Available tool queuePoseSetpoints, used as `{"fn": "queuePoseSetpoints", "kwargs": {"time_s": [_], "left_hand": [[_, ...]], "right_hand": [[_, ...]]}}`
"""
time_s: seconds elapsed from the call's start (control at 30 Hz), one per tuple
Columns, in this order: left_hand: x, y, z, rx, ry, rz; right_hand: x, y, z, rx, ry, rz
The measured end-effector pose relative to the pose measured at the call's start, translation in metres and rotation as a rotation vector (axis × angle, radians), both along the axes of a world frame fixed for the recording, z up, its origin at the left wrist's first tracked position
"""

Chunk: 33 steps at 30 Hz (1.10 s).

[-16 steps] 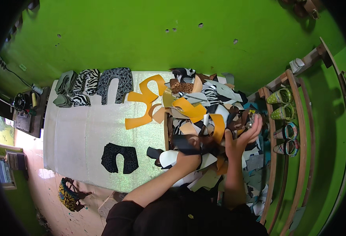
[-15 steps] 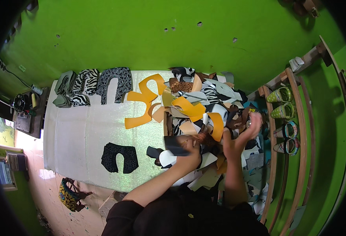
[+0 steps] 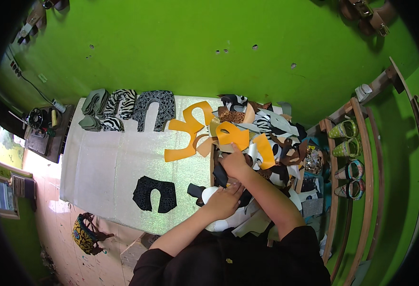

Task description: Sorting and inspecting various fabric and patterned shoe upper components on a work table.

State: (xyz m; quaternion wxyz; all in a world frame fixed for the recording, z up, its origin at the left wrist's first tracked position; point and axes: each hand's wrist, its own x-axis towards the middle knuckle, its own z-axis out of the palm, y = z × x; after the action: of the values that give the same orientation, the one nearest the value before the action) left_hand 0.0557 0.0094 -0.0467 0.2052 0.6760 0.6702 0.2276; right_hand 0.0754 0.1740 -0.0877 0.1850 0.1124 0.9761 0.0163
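Observation:
My right hand point(image 3: 235, 165) reaches across the heap of cut material scraps point(image 3: 278, 157). One finger stretches up to the lower edge of a curved yellow piece point(image 3: 238, 137); the tips of its other fingers are partly hidden. Just below it, my left hand point(image 3: 224, 199) lies over the near-left part of the heap with its fingers extended, beside a white scrap point(image 3: 208, 194). A dark strip point(image 3: 220, 175) stands between the hands and the heap's left edge. Neither hand visibly grips a piece. More yellow curved pieces point(image 3: 181, 150) lie left of the heap.
On the pale table point(image 3: 104, 167) rests a black patterned U-shaped stack point(image 3: 156, 193). Along the wall stand grey patterned point(image 3: 154, 107), zebra-striped point(image 3: 121, 102) and green-grey stacks point(image 3: 94, 104). A wooden rack point(image 3: 357, 190) with shoes is at right, a machine point(image 3: 40, 124) at far left.
My right hand has come down and left from its raised, spread position onto the heap. The dark piece by my left hand is no longer held up, and that hand has lowered. The view has shifted slightly.

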Motion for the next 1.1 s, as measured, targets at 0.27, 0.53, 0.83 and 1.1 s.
{"fn": "queuePoseSetpoints", "kwargs": {"time_s": [0.27,0.53,0.83,1.1], "left_hand": [[-0.048,0.000,0.035,0.167,-0.233,0.173],[-0.040,-0.004,-0.009,0.065,0.172,0.293],[-0.038,-0.012,-0.001,-0.016,0.117,0.277],[-0.048,0.015,0.011,0.356,0.177,0.269]], "right_hand": [[-0.001,-0.006,-0.002,0.049,-0.151,-0.133],[0.002,-0.010,0.022,0.067,-0.167,-0.015],[0.034,-0.002,0.046,-0.423,0.713,-0.323],[0.077,0.000,0.057,-1.159,0.895,-0.803]]}}
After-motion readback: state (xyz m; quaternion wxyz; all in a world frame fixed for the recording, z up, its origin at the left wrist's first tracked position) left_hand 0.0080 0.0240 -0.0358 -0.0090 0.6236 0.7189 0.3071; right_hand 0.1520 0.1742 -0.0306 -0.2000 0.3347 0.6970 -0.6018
